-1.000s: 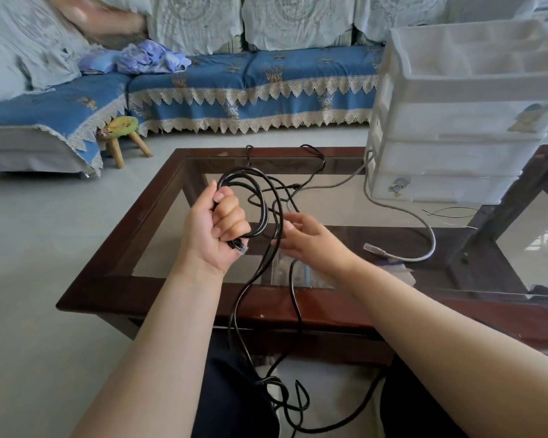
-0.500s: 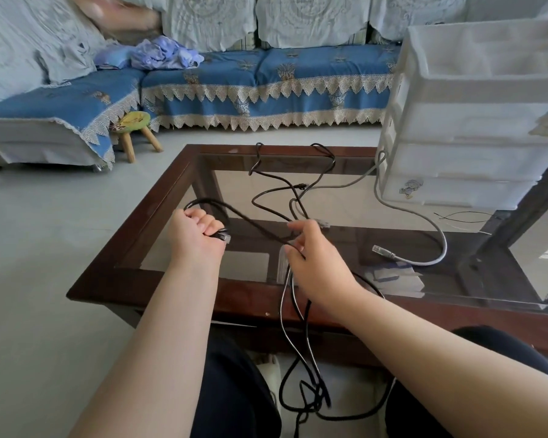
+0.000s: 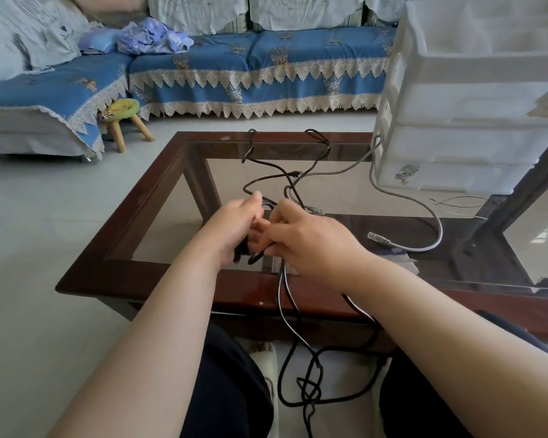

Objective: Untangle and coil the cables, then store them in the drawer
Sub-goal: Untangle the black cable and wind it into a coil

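Observation:
A long black cable (image 3: 286, 314) runs from the glass table down over its front edge into a loose tangle between my knees. My left hand (image 3: 234, 229) is closed around a bunch of its loops above the table's near side. My right hand (image 3: 307, 238) sits right against the left, pinching the same black cable where it drops toward the floor. A grey network cable (image 3: 421, 213) lies on the glass to the right, its clear plug free. The white plastic drawer unit (image 3: 469, 121) stands at the table's right, all drawers closed.
The dark wooden frame of the coffee table (image 3: 133, 273) surrounds glass panels. A thin black wire (image 3: 462, 200) lies by the drawer unit. Beyond are a blue sofa (image 3: 260, 67) with crumpled cloth and a small wooden stool (image 3: 122, 121) on the pale floor.
My hands have come together: the left moved right with the bunched loops, the right moved up to meet it. The view has shifted slightly left.

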`<state>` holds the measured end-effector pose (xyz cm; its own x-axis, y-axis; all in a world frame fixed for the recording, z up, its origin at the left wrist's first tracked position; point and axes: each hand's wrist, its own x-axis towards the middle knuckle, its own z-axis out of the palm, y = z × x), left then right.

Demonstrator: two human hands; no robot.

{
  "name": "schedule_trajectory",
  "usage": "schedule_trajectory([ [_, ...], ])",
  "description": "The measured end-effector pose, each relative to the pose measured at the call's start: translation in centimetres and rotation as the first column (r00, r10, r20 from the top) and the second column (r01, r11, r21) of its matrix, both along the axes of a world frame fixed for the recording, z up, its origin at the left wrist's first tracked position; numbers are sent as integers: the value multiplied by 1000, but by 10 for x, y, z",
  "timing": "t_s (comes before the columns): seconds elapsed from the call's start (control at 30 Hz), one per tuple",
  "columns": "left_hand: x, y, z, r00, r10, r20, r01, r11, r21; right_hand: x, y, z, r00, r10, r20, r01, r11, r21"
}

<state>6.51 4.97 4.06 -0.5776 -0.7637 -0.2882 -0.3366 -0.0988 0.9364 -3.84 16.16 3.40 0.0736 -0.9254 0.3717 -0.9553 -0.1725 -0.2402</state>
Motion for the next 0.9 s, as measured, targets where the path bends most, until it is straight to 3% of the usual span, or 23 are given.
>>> schedule_trajectory([
  [0.2, -8, 14, 0, 947, -288, -146, 319, 900, 297, -26, -4, 11, 891, -162, 423, 148, 987, 68],
  [0.37, -10, 7, -4, 920, -195, -341, 370, 721, 585, -37, -11, 7, 809, -214, 548, 183, 977, 112],
  [0.5, -11, 9, -4, 893, -196, -404, 424, 666, 614, -40, -10, 2, 797, -220, 563, 198, 975, 101],
  [0.63, -9, 13, -4, 890, -181, -419, 419, 688, 592, -44, -9, 1, 786, -315, 533, 177, 939, 294],
  [0.8, -7, 15, -5, 929, -203, -309, 348, 765, 543, -39, -7, 2, 783, -260, 566, 38, 927, 373],
  [0.9, -8, 19, -4, 939, -260, -224, 339, 807, 484, -39, -4, 3, 837, -254, 485, 55, 920, 387],
])
